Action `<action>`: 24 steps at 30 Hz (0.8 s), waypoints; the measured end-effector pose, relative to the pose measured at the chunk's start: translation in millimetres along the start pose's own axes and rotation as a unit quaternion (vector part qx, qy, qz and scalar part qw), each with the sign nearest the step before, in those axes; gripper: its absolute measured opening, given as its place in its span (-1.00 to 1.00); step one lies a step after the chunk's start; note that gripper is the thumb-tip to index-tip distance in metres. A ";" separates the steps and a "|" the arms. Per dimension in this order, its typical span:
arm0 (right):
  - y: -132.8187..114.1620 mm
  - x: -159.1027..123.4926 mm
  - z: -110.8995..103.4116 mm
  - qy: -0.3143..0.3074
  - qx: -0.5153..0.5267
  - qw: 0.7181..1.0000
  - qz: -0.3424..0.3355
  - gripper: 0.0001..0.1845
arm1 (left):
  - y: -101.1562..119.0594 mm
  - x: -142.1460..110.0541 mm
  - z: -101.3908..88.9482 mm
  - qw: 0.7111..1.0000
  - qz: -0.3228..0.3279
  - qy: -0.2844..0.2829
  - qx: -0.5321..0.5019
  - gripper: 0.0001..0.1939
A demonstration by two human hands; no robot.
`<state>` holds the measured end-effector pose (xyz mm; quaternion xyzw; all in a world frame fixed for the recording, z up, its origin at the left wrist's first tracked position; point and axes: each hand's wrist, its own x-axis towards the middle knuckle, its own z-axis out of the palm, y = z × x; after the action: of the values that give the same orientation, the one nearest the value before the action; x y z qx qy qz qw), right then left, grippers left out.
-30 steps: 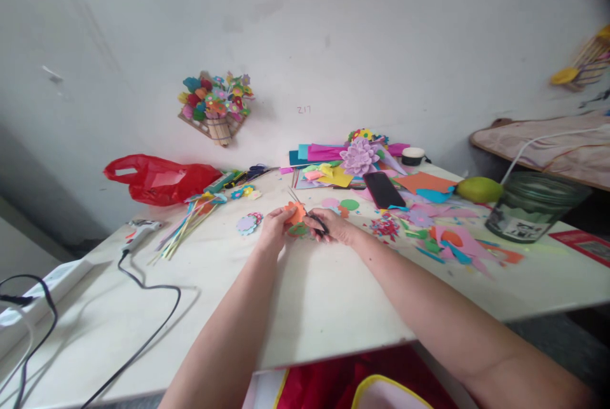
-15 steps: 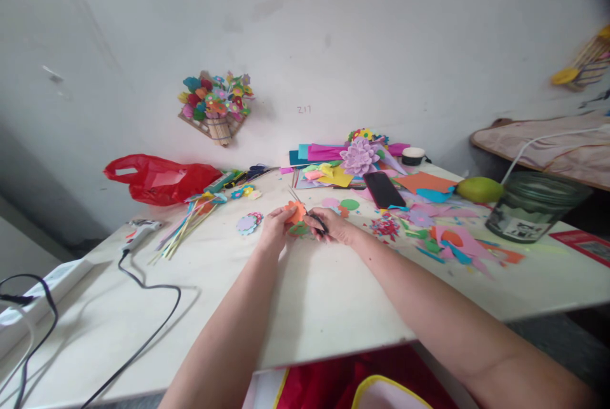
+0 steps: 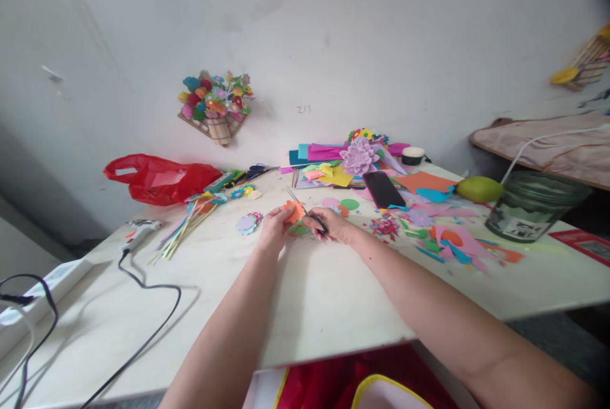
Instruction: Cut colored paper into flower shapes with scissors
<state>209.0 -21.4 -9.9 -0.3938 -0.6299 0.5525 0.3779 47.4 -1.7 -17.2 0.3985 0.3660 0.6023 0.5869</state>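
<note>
The left hand [image 3: 274,227] pinches the orange flower [image 3: 294,211], probably light, soft and easily torn, best held by its petal edge, while the right hand [image 3: 334,226] grips the scissors [image 3: 319,222]

The orange flower cutout [image 3: 294,211], flat with a scalloped rim and partly covered, sits near seven o'clock of the view's centre. The scissors [image 3: 318,223] have dark handles at the flower's four o'clock; their slim, slightly parted blades point to eleven, passing its one-o'clock edge, contact unclear.
</note>
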 end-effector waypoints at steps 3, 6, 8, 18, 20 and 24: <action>-1.3 -1.6 -0.7 -0.007 -0.005 1.000 -0.006 -0.70 | -0.1 0.6 -1.5 1.000 -0.001 0.003 -0.005 -0.77; -1.7 -2.7 -2.4 -0.020 -0.012 1.000 -0.009 -0.68 | 0.4 0.8 -2.1 1.000 0.005 -0.002 -0.007 -0.77; -0.8 -2.6 -4.1 -0.030 -0.015 0.999 -0.010 -0.66 | 1.4 0.6 -1.8 1.000 0.012 -0.001 -0.009 -0.77; -0.3 -1.3 -13.3 -0.033 -0.045 0.998 -0.009 -0.65 | 6.3 -0.2 -1.6 1.000 0.017 -0.012 0.001 -0.70; -0.7 -1.6 -15.7 -0.034 -0.059 0.998 -0.009 -0.65 | 5.4 1.0 -3.5 1.000 0.015 -0.015 0.008 -0.70; 0.0 -2.1 -20.0 -0.047 -0.063 0.997 0.003 -0.64 | 3.6 3.2 -7.1 0.999 0.010 -0.040 0.021 -0.72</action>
<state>228.1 -15.4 -7.9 -0.3924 -0.6797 0.5302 0.3208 39.5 1.5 -16.7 0.4380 0.3512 0.5837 0.5866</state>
